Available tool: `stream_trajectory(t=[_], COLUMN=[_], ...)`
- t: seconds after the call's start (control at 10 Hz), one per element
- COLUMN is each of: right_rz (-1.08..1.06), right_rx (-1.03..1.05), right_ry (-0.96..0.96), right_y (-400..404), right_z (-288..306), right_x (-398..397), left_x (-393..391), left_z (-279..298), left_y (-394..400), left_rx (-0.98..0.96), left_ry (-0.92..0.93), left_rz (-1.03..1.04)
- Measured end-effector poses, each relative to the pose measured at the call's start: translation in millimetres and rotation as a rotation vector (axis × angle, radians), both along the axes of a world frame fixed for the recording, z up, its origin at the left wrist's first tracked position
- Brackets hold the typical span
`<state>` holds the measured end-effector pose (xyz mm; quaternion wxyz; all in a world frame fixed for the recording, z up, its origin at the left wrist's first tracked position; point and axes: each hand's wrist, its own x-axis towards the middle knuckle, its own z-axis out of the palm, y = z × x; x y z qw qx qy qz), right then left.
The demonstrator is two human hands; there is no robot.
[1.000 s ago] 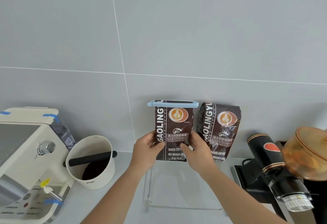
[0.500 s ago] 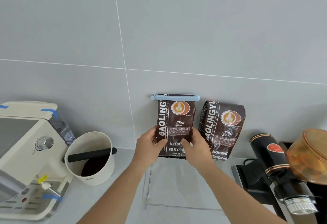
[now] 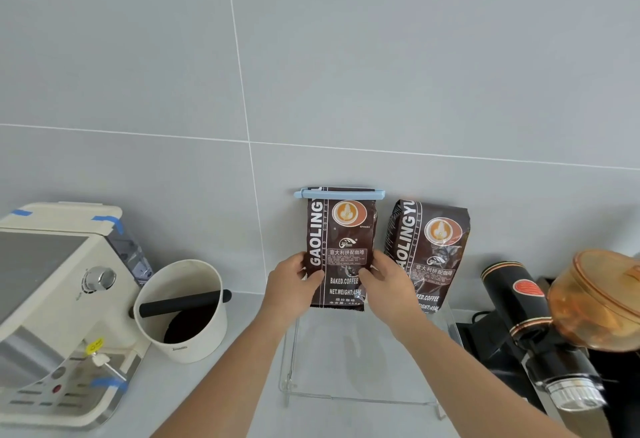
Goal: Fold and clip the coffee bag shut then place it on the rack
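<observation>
A dark brown coffee bag point(image 3: 341, 240) stands upright against the grey wall, its folded top held by a pale blue clip point(image 3: 339, 193). My left hand point(image 3: 294, 285) grips its lower left edge and my right hand point(image 3: 388, 285) its lower right edge. The bag's bottom rests at the back of a clear acrylic rack point(image 3: 360, 399), whose top is hard to make out. A second, unclipped coffee bag point(image 3: 429, 250) leans on the wall just to the right, on the same rack.
A cream espresso machine point(image 3: 59, 299) fills the left. Beside it is a white knock box point(image 3: 183, 309) with a black bar. A black grinder point(image 3: 533, 333) with an amber hopper point(image 3: 602, 299) stands at the right.
Both hands have kept hold of the clipped bag, which stays upright beside the other bag. The view has shifted slightly, and the bag sits a little closer to the wall.
</observation>
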<state>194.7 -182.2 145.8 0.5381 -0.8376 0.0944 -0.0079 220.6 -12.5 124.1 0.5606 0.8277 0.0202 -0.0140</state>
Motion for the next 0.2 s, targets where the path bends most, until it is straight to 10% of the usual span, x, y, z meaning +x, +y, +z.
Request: stream_trajectory(t=[0.2], right_rz=[0.012], right_rx=[0.293], right_ry=[0.017], right_y=[-6.6], right_z=[41.6], right_x=[-26.9], left_x=[-34.3], left_z=[33.4], left_y=[5.9], left_rx=[-0.288], left_ry=[0.140], left_rz=[-0.007])
